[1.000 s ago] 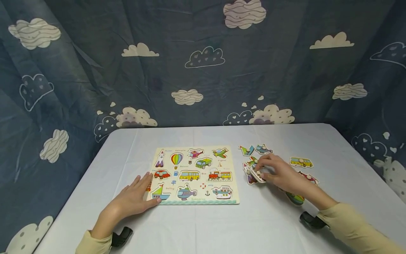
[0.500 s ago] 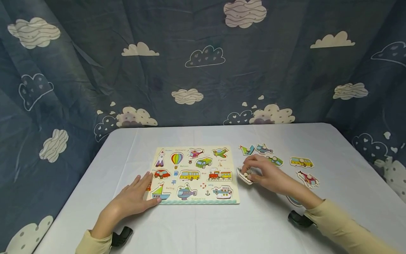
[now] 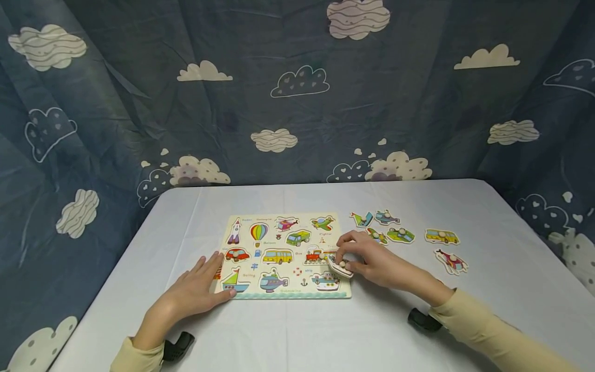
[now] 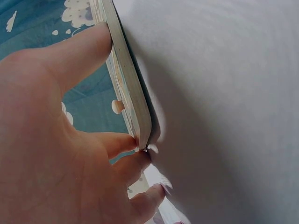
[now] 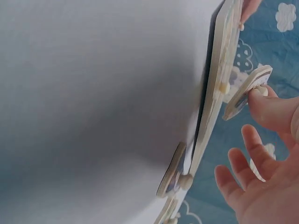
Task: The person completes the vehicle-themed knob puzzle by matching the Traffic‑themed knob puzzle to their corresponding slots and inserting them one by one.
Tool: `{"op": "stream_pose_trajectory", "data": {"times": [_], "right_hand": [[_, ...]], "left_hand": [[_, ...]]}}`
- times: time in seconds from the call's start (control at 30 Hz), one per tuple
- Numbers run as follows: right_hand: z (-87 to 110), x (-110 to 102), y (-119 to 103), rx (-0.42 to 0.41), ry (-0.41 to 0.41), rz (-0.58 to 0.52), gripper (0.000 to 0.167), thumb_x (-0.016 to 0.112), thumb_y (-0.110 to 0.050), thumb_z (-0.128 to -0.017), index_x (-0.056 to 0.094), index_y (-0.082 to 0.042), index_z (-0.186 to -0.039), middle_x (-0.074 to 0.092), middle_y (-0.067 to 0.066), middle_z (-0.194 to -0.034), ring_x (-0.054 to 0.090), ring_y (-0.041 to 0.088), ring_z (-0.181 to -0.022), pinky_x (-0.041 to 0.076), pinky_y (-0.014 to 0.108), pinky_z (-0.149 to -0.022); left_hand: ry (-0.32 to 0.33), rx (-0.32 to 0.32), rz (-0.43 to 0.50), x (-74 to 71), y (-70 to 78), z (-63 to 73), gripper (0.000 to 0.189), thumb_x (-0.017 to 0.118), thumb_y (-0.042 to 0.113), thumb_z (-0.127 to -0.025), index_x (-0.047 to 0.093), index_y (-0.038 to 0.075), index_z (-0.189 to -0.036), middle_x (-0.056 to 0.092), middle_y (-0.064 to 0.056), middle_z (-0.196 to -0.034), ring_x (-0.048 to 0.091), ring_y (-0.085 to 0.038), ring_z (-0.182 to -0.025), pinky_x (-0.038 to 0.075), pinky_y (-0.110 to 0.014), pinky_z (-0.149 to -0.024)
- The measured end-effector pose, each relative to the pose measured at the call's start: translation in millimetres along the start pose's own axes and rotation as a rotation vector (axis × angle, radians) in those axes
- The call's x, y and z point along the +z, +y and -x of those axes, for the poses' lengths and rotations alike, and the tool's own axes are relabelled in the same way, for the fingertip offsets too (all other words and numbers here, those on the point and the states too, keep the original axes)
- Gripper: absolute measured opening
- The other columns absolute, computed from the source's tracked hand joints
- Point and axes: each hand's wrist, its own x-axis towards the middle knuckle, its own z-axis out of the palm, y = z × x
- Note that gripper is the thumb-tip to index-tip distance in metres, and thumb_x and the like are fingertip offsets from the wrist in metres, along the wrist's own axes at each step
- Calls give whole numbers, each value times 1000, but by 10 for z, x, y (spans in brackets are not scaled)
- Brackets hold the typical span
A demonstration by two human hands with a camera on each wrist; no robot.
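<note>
Carried leftward since the frame half a second ago, the puzzle piece (image 3: 337,267) now hangs across the right edge of the printed puzzle board (image 3: 297,297), between my right thumb and forefinger. From the head view, my right hand (image 3: 378,263) pinches it by its round knob, near the train and ship pictures. My left hand (image 3: 197,285) lies with fingers extended along the board's left edge. White tablecloth (image 3: 288,330) stretches in front of the board; to its right lie loose pieces, among them a yellow bus (image 3: 441,237) and a green truck (image 3: 401,235), flat and pale-rimmed.

At my left wrist, the thumb touches the board's straight wooden side, other fingertips gather around its rounded corner, and a small wooden knob (image 4: 117,107) stands on its face.

At my right wrist, the held piece tilts, raised off the board, its pale edge thick and smooth. My thumb presses the knob; three fingers hang loosely bent. Another knobbed piece (image 5: 171,175) lies just beside the board.
</note>
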Motion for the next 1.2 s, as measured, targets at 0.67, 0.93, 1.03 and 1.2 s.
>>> {"op": "stream_pose_trajectory", "data": {"times": [0.67, 0.93, 1.03, 1.2], "right_hand": [[-146, 152, -120, -89, -122, -6, 34, 72, 2, -85, 69, -31, -94, 56, 4, -122, 43, 20, -117, 38, 45, -97], [-184, 186, -137, -80, -163, 46, 33, 72, 0, -86, 73, -32, -93, 55, 1, -127, 42, 22, -120, 40, 42, -91], [-193, 201, -136, -84, -166, 64, 32, 72, -1, -87, 73, -33, -93, 55, 0, -128, 42, 21, -121, 41, 40, -88], [-207, 220, -147, -79, -175, 83, 30, 72, -4, -87, 74, -34, -93, 55, -1, -129, 42, 20, -122, 43, 38, -84]], "left_hand": [[1, 1, 2, -6, 7, 5, 101, 63, 64, -85, 25, 2, -155, 24, -18, -159, 16, -46, -144, 19, -70, -107], [-4, 11, 6, -14, 3, 1, 101, 61, 64, -86, 24, 2, -155, 23, -18, -160, 16, -45, -145, 18, -70, -107], [-3, 11, 6, -17, 5, 1, 101, 61, 64, -86, 24, 2, -155, 23, -18, -160, 16, -46, -145, 19, -70, -107], [-3, 9, 4, -20, 9, 6, 101, 62, 64, -85, 24, 2, -155, 23, -19, -159, 16, -46, -144, 19, -70, -106]]}}
